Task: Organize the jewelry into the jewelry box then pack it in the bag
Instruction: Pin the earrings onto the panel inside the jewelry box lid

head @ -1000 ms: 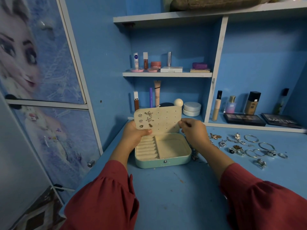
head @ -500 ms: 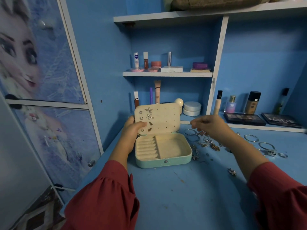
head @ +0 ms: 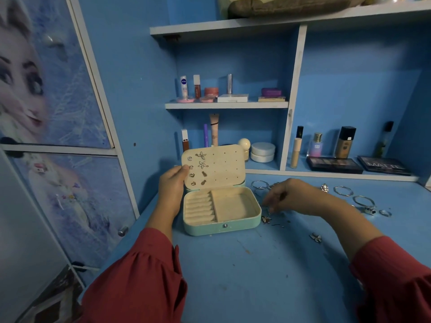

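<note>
A mint-green jewelry box stands open on the blue table. Its cream lid panel is upright and carries several stud earrings. My left hand grips the panel's left edge, thumb on the front. Just right of the box, my right hand points its blurred fingertips down at small loose pieces. One earring lies by the box corner and another lies nearer me. Thin bangles and rings lie farther right.
Cosmetics fill the shelves behind the box, with two dark palettes on the low ledge at right. A brown bag lies on the top shelf. A picture-covered cupboard door stands at the left.
My right hand let go of the lid's right edge, swung right over the jewelry and dropped to the pieces beside the box. My left hand still holds the lid.
</note>
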`<state>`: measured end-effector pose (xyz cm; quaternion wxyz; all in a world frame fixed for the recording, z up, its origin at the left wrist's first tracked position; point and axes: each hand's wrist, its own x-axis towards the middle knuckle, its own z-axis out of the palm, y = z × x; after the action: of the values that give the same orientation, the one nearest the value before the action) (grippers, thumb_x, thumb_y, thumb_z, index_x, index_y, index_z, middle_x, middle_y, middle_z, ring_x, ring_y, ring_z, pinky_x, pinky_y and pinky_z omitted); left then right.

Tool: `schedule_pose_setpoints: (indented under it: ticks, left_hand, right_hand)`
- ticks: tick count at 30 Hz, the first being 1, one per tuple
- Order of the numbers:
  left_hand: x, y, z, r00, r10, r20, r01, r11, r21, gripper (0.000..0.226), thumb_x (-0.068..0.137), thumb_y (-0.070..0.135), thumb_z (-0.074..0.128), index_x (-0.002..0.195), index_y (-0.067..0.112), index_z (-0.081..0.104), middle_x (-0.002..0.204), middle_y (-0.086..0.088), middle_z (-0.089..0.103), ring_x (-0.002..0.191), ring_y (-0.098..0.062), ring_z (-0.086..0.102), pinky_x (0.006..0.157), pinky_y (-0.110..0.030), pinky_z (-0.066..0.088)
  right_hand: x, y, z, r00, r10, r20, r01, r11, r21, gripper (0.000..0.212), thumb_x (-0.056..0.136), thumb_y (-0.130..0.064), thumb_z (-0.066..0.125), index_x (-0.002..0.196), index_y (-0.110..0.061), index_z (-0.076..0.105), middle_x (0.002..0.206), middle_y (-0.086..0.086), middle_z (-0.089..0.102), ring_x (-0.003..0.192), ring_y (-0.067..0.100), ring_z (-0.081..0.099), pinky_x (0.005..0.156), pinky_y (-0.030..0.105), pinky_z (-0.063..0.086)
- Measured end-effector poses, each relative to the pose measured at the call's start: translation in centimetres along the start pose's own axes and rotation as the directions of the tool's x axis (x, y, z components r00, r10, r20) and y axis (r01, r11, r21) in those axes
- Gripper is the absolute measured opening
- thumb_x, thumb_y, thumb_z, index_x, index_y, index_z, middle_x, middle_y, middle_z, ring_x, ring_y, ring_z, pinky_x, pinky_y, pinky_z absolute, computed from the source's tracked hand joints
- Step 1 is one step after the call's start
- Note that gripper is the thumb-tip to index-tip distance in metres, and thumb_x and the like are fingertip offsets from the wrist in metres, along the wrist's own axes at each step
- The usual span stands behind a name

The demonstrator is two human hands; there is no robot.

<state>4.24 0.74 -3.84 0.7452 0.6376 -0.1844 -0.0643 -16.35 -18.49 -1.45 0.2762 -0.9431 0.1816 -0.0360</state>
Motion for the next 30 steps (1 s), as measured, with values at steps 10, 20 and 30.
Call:
schedule_pose_setpoints:
  ticks: [10, 20, 30]
  left_hand:
    - [-0.2, 0.4, -0.1, 0.997, -0.051, 0.058, 0.051, 0.999, 0.006, 0.022, 0.098, 0.016, 0.051, 0.108, 0.002, 0.064, 0.076, -0.002, 0.062, 0.043, 0.006, 0.053, 0.044, -0.01, 0.041]
    - [0.7, 0.1, -0.8, 0.988, -0.124, 0.093, 0.123, 0.992, 0.018, 0.017, 0.093, 0.016, 0.059, 0.102, 0.005, 0.068, 0.07, -0.001, 0.063, 0.047, -0.005, 0.049, 0.045, -0.018, 0.036]
    - [0.7, 0.2, -1.4, 0.981, -0.103, 0.165, 0.102, 0.995, 0.015, 0.017, 0.08, -0.004, 0.068, 0.093, 0.006, 0.069, 0.09, -0.009, 0.073, 0.077, -0.019, 0.07, 0.061, -0.021, 0.054]
  right_hand:
    - [-0.1, 0.0, 0.0, 0.999, -0.019, -0.03, 0.021, 0.999, 0.05, 0.014, 0.078, -0.016, 0.077, 0.079, -0.028, 0.071, 0.071, -0.009, 0.066, 0.063, 0.001, 0.055, 0.06, 0.015, 0.044]
    - [1.3, -2.2, 1.6, 0.93, 0.064, -0.363, 0.145, 0.84, 0.522, 0.012, 0.084, -0.006, 0.07, 0.089, -0.017, 0.067, 0.07, -0.007, 0.07, 0.063, -0.002, 0.063, 0.065, 0.018, 0.051]
    - [4.3, -6.0, 3.9, 0.899, 0.022, -0.438, 0.238, 0.815, 0.529, 0.014, 0.086, -0.01, 0.069, 0.086, -0.023, 0.066, 0.086, 0.005, 0.069, 0.075, 0.007, 0.062, 0.075, 0.018, 0.05]
